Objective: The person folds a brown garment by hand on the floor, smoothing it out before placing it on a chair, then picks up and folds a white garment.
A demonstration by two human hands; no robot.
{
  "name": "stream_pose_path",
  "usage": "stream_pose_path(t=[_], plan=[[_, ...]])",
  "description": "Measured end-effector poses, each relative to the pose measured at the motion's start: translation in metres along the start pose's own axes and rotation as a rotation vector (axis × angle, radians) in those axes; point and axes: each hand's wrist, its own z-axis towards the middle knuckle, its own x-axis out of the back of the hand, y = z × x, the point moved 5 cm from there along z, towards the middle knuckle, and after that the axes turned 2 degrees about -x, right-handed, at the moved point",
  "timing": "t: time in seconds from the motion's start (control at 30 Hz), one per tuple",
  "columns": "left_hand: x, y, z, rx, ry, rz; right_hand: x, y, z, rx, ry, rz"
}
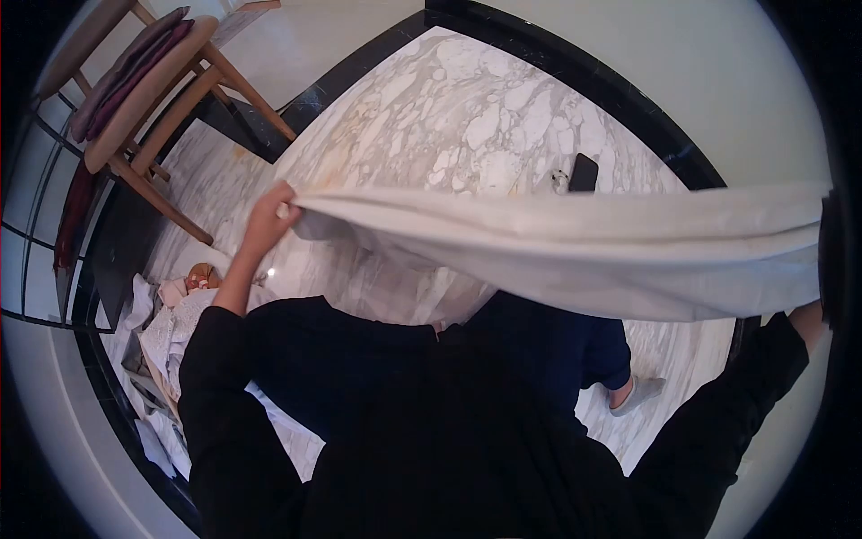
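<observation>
An off-white cloth [557,242] is stretched across in front of me in long folds, its lower edge sagging. My left hand [272,218] is closed on its gathered corner, fingers pinched round the fabric. At the far right, the cloth's other end is held up where my right arm reaches. Of my right hand [811,325] only the wrist area shows below the cloth; its fingers are hidden behind the fabric and a dark strip [830,260] at the view's edge.
A wooden chair [148,99] with folded dark-red cloth [139,67] stands at upper left. White clothes [184,328] lie heaped at lower left. A black phone [584,172] lies on the marble floor [404,117], beyond the cloth. My slippered foot [636,395] is at lower right.
</observation>
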Motion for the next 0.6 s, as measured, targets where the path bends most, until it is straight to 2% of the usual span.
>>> stream_pose_path(t=[0.07, 0.17, 0.2, 0.3, 0.33, 0.43, 0.53, 0.6], plan=[[0.034, -0.018, 0.006, 0.221, 0.056, -0.123, 0.004, 0.013, 0.007, -0.01, 0.01, -0.005], [0.057, 0.015, 0.008, 0.41, -0.046, -0.43, 0.006, 0.03, 0.01, -0.025, 0.02, -0.007], [0.058, 0.013, -0.001, 0.441, -0.21, -0.257, 0.005, 0.037, 0.011, -0.032, 0.024, -0.01], [0.066, 0.011, -0.018, 0.226, -0.453, 0.103, 0.004, 0.057, 0.017, -0.055, 0.028, -0.013], [0.08, -0.005, -0.023, 0.267, -0.362, 0.074, 0.002, 0.063, 0.018, -0.064, 0.025, -0.012], [0.135, -0.038, -0.036, 0.28, 0.138, -0.07, -0.013, 0.087, 0.023, -0.106, 0.014, -0.004], [0.143, -0.052, -0.053, 0.795, 0.108, -0.223, -0.028, 0.116, 0.033, -0.165, -0.008, 0.008], [0.144, -0.074, -0.062, 0.894, 0.11, -0.174, -0.042, 0.146, 0.043, -0.247, -0.031, 0.0]])
